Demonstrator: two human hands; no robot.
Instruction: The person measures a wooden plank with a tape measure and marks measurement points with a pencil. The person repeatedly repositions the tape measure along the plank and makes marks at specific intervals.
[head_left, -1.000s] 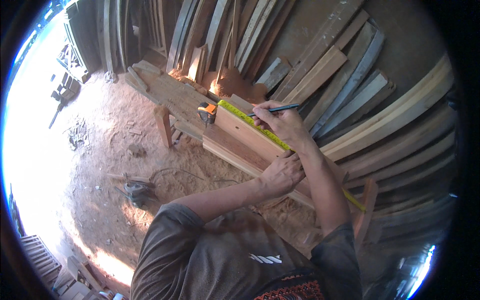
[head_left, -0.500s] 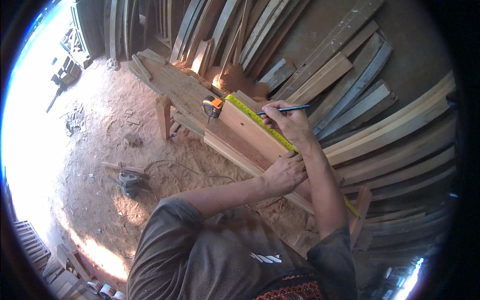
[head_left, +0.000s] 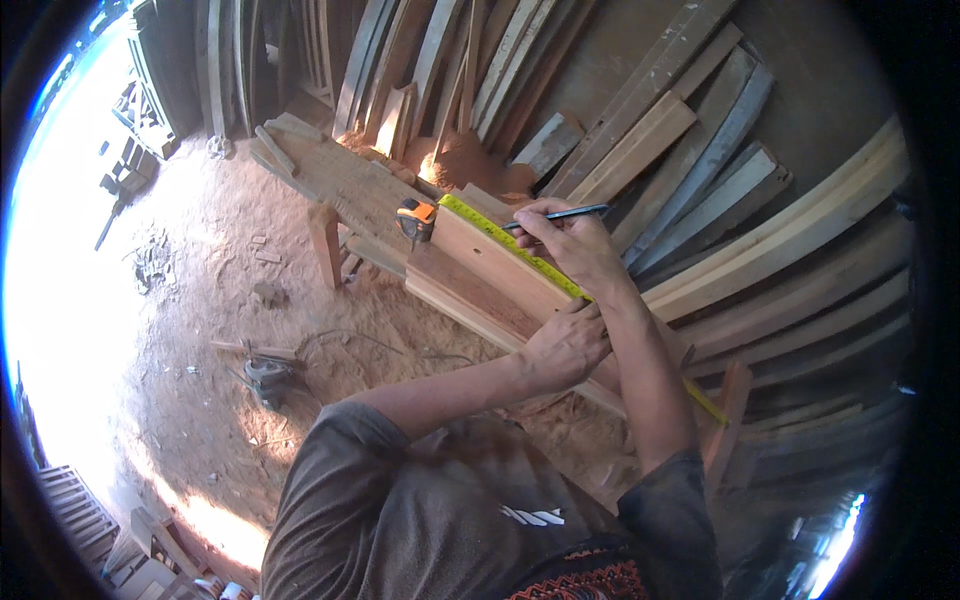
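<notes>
My right hand (head_left: 572, 240) pinches a dark pencil-like marking tool (head_left: 562, 216), its tip pointing left over the board's far edge. A yellow measuring tape (head_left: 480, 220) runs along that edge, and its orange and black case (head_left: 415, 219) rests at the far left end. My left hand (head_left: 566, 345) is closed over the tape and the wooden board (head_left: 500, 268), just below my right wrist. Its fingertips are partly hidden. The board has a small dark hole in its face. More yellow tape shows beyond my right forearm, near an upright wooden leg (head_left: 732, 405).
A long plank bench (head_left: 350, 175) carries the work, with a wooden leg (head_left: 325, 245) at its left. Many boards (head_left: 640, 150) lean and lie at the far side and right. A power tool (head_left: 267, 380) with a cord sits on the dusty ground.
The view has shifted slightly, so the scene sits a little differently. My right hand still holds the marking tool over the tape, and my left hand stays on the board.
</notes>
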